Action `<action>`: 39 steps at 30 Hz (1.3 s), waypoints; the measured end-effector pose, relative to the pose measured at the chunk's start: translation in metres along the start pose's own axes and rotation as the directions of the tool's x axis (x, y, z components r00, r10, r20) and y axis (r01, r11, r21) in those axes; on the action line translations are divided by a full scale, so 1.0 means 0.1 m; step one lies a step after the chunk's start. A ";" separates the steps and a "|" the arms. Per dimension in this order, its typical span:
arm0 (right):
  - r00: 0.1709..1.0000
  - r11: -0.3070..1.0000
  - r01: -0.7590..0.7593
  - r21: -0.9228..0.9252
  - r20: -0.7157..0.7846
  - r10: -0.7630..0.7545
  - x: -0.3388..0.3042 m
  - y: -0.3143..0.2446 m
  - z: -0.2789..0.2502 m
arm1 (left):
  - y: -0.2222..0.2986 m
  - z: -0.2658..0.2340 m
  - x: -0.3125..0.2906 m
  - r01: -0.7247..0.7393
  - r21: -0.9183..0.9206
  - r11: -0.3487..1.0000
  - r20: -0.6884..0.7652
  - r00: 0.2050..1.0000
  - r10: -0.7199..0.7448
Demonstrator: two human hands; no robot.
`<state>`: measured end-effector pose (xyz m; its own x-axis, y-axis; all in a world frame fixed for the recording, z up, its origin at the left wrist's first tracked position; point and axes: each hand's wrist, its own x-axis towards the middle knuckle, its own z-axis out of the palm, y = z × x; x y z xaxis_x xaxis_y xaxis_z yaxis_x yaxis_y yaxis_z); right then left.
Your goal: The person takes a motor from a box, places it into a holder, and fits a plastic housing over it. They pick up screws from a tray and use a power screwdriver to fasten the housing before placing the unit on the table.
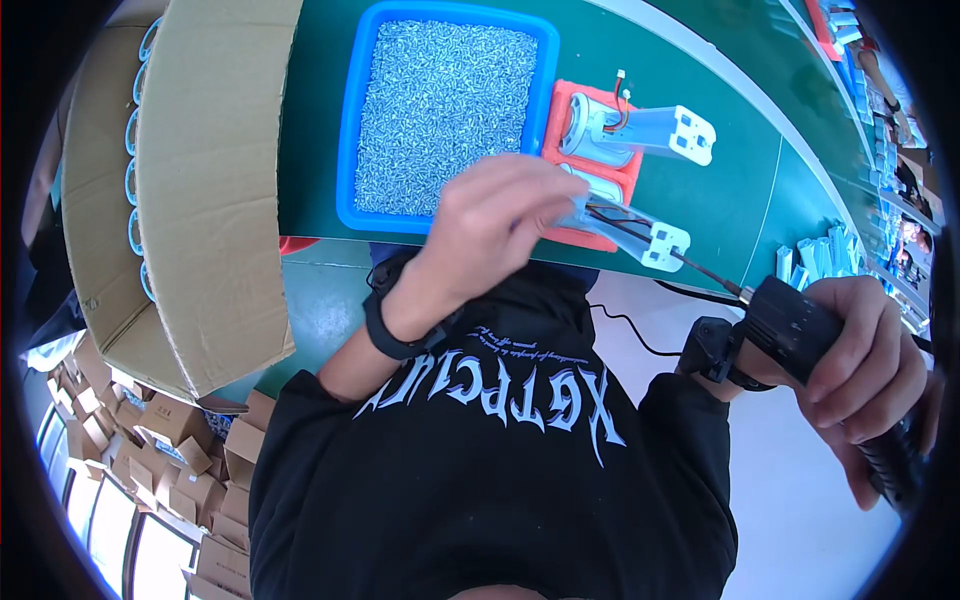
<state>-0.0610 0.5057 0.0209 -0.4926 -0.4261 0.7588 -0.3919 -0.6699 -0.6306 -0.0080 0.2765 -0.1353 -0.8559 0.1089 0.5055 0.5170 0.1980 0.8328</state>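
Note:
My right hand (865, 360) is wrapped round a black electric screwdriver (795, 325) at the right. Its long thin bit (712, 275) runs through the slotted end of a translucent white plastic housing (655, 245). That housing lies in a red foam holder (590, 238) on the table. Over the housing's left end, my left hand (500, 210) has its fingers pinched together, hiding that part; what they hold, if anything, I cannot make out. Just beyond, a second white housing (600, 130) rests in another red foam holder (565, 100), with wires and small connectors (622, 85) sticking up.
A blue tray (350, 130) full of small metal screws (445, 100) stands on the green table (730, 130). An open cardboard box (215, 180) rises at the left. White plastic parts (820, 255) lie by the right edge. Many cartons (195, 490) are stacked at lower left.

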 end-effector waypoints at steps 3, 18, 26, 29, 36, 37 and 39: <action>0.993 0.998 -0.063 -0.022 0.100 0.064 0.06 0.05 0.00 | -0.01 -0.19 0.04 0.139 0.296 0.945 0.113 0.977 -0.179; 0.984 0.992 0.016 0.127 0.176 -0.038 0.08 0.33 0.15 | -0.15 -0.39 -0.03 0.214 0.447 0.868 0.148 0.940 -0.308; 0.993 0.993 0.067 0.098 0.092 -0.076 0.06 0.33 0.22 | -0.19 -0.42 0.03 0.379 0.318 0.869 0.137 0.889 -0.438; 0.967 0.996 -0.048 0.071 0.254 0.029 0.08 0.26 0.14 | -0.08 -0.29 0.04 0.381 0.125 0.916 0.083 0.916 -0.393; 0.951 0.984 -0.030 0.173 0.307 -0.025 0.13 0.42 0.20 | -0.09 0.13 -0.04 0.191 -0.038 0.981 0.040 0.981 -0.189; 0.948 0.981 -0.016 0.192 0.314 -0.046 0.12 0.43 0.21 | -0.11 0.16 -0.04 0.188 -0.051 0.981 0.028 0.982 -0.186; 0.952 0.982 -0.023 0.186 0.304 -0.035 0.10 0.41 0.19 | -0.13 0.20 -0.07 0.187 -0.064 0.980 0.015 0.982 -0.186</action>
<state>-0.0674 0.4622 0.0056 -0.2192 -0.5667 0.7942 -0.2294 -0.7613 -0.6065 -0.0089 0.2924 -0.1536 -0.9373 0.0846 0.3380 0.3473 0.1518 0.9254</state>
